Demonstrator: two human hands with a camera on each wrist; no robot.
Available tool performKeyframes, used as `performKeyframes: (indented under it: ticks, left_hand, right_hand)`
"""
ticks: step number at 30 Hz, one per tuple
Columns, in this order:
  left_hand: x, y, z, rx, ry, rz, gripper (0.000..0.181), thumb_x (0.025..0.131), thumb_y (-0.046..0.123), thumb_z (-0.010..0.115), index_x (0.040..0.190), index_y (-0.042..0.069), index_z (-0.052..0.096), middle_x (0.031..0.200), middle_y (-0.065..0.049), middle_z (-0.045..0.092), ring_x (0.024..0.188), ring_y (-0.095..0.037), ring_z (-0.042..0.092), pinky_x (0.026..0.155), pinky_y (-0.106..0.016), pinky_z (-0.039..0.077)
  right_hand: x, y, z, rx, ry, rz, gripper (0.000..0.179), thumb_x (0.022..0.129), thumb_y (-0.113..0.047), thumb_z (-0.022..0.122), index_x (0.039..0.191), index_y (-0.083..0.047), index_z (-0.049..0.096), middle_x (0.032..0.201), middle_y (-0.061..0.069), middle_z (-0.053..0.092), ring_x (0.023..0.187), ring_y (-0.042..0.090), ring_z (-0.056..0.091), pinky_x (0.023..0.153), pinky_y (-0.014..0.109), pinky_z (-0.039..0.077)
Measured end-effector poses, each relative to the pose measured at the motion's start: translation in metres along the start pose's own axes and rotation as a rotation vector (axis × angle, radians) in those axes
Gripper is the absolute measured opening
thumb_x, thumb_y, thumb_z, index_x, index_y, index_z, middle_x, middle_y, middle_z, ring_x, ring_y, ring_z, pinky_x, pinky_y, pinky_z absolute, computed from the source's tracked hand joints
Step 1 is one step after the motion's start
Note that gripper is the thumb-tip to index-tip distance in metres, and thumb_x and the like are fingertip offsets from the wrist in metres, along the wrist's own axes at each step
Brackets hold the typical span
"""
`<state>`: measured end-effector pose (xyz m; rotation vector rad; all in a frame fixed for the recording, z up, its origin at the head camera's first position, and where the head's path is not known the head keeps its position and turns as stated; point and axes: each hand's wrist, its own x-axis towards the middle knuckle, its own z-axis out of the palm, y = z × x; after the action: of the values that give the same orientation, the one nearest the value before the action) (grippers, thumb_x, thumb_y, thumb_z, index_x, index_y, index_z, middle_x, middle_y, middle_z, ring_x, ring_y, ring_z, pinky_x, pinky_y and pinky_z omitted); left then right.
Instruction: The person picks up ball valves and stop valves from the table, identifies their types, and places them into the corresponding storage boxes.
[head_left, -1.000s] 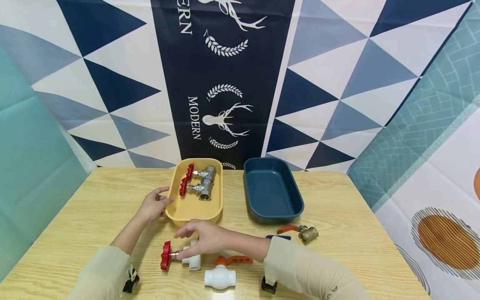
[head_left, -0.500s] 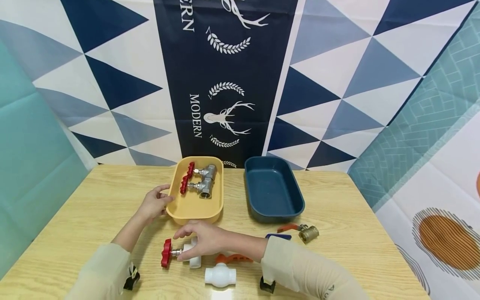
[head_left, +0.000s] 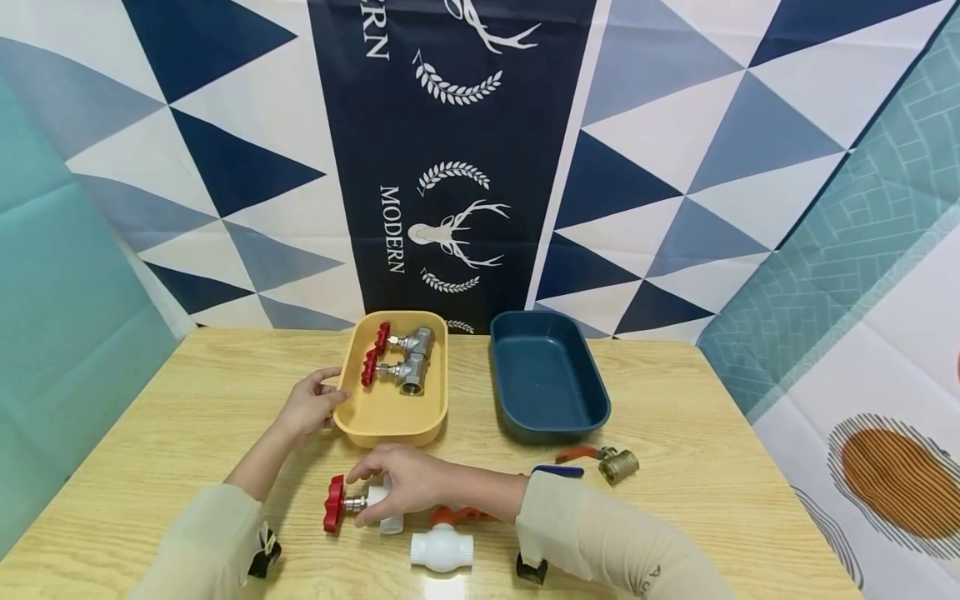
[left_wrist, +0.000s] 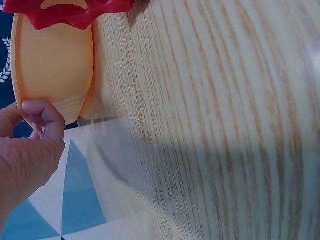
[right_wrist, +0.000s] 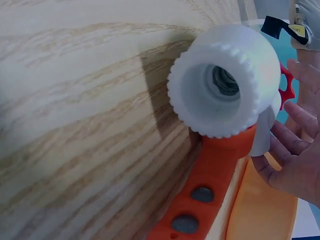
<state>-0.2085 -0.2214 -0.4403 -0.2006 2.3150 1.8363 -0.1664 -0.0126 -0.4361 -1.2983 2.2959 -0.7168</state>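
Note:
In the head view my left hand (head_left: 311, 406) pinches the left rim of a yellow tray (head_left: 390, 417), thumb over the edge. Two metal gate valves (head_left: 412, 367) with red handwheels lie inside it. My right hand (head_left: 408, 479) is over a white plastic valve (head_left: 392, 525) with a red handwheel (head_left: 334, 504). Its thumb and fingers are spread around the valve without closing; the hand partly hides the body, and contact is unclear. Nearer the front lies a white ball valve (head_left: 442, 550) with an orange lever (right_wrist: 200, 200). The right wrist view shows its open bore close up.
A dark blue tray (head_left: 551, 375) stands right of the yellow one. A brass ball valve (head_left: 618, 467) with a red lever lies in front of it. A blue handle (head_left: 558, 471) shows partly behind the right sleeve. Patterned cloth (head_left: 450, 233) hangs behind the table.
The head view has shifted slightly. The right forearm has edged a little left, covering more of the orange lever. Both hands otherwise stay at the same places, and the valves have not visibly moved.

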Motion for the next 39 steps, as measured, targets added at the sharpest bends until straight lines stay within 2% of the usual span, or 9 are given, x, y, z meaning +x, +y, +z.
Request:
performKeyframes:
  ticks: [7,14,23,39]
  left_hand:
    - [0.001,0.000,0.000,-0.007,0.000,0.006,0.057,0.094,0.011,0.053,0.144,0.001,0.027,0.101,-0.009,0.052,0.071,-0.011,0.058,0.057,-0.020,0.051]
    - [0.001,-0.001,-0.002,-0.010,-0.007,0.005,0.057,0.094,0.011,0.052,0.144,0.001,0.027,0.100,-0.007,0.052,0.068,-0.010,0.056,0.055,-0.020,0.049]
    - [0.001,0.001,-0.003,0.001,-0.012,-0.001,0.058,0.094,0.012,0.053,0.145,0.002,0.026,0.098,-0.005,0.051,0.066,-0.008,0.054,0.054,-0.020,0.048]
    - [-0.001,0.003,-0.003,0.009,-0.010,-0.001,0.057,0.094,0.011,0.052,0.144,0.001,0.027,0.099,-0.006,0.051,0.066,-0.009,0.053,0.054,-0.019,0.047]
  right_hand:
    - [0.002,-0.002,0.005,-0.052,-0.005,0.009,0.050,0.079,-0.040,0.073,0.123,-0.020,0.060,0.119,-0.011,0.061,0.105,-0.002,0.051,0.085,0.009,0.040]
    - [0.001,-0.004,0.008,-0.101,-0.015,0.017,0.049,0.079,-0.042,0.073,0.122,-0.023,0.060,0.122,-0.011,0.059,0.113,0.002,0.051,0.092,0.013,0.040]
    - [0.003,-0.005,0.009,-0.252,-0.073,0.040,0.052,0.076,-0.045,0.074,0.122,-0.027,0.059,0.113,-0.009,0.059,0.105,0.003,0.052,0.086,0.018,0.041]
    - [0.006,-0.007,0.014,-0.321,-0.054,0.040,0.043,0.080,-0.038,0.071,0.120,-0.026,0.060,0.107,-0.011,0.061,0.099,0.000,0.052,0.084,0.018,0.039]
